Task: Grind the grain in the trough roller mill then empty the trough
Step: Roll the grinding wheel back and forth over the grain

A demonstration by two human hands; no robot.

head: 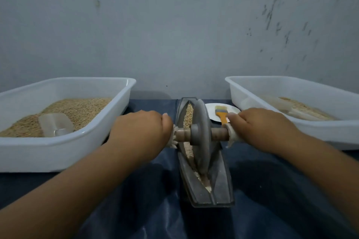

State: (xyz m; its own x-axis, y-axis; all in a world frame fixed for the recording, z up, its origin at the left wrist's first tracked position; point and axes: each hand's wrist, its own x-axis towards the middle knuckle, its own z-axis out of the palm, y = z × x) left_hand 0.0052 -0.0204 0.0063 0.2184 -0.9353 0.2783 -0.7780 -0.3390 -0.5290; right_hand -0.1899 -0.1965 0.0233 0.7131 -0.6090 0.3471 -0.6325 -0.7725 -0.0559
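Observation:
A dark metal boat-shaped trough (223, 186) lies lengthwise on the dark blue cloth in front of me. A grey roller wheel (202, 141) stands in its groove, with a wooden axle (217, 134) through its hub. My left hand (143, 132) grips the axle's left end and my right hand (260, 128) grips the right end; both ends are wrapped in pale cloth. Tan grain (188, 116) fills the groove beyond the wheel, and paler crushed grain lies near the front end.
A white tub (58, 153) at the left holds whole grain and a clear plastic scoop (56, 124). Another white tub (330, 134) at the right holds some grain. Behind the wheel, a white plate (211, 110) carries an orange-handled brush (221, 113). A grey wall rises behind.

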